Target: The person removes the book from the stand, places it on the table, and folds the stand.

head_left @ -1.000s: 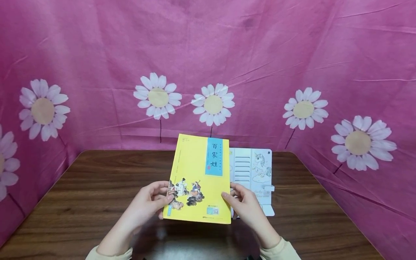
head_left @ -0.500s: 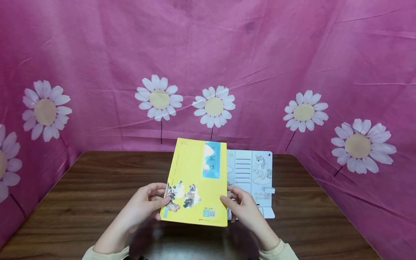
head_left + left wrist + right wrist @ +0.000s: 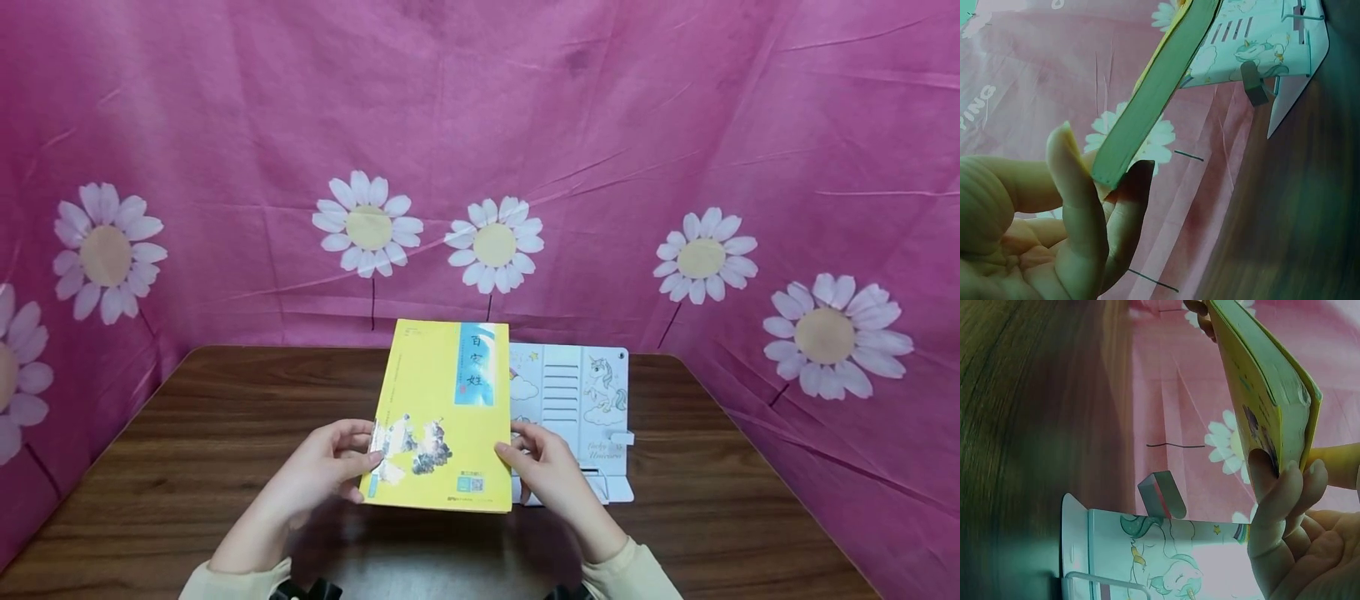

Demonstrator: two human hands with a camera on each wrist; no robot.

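Observation:
A thick yellow book (image 3: pixel 427 375) with a blue title panel is held up over the table, cover toward the head camera. My left hand (image 3: pixel 326 467) grips its lower left edge, thumb on the cover and fingers behind. On the lower right edge, my right hand (image 3: pixel 547 471) pinches it the same way. The left wrist view shows the flat spine (image 3: pixel 1154 94) between the fingers; in the right wrist view the page edges (image 3: pixel 1285 394) face the camera. Behind the book and to its right stands a white book stand (image 3: pixel 562 383) with unicorn drawings and slots, its left part hidden.
The stand has a bottom ledge (image 3: pixel 618 490) and wire page holders (image 3: pixel 1107 579). A small grey block (image 3: pixel 1161 495) juts out at its side in the wrist views. Beyond the dark wooden table (image 3: pixel 247 400) hangs a pink cloth (image 3: pixel 585 100) with daisies.
Both hands have carried the book a little to the left, and its top edge sits slightly lower. More of the book stand shows on the right; the grip is unchanged.

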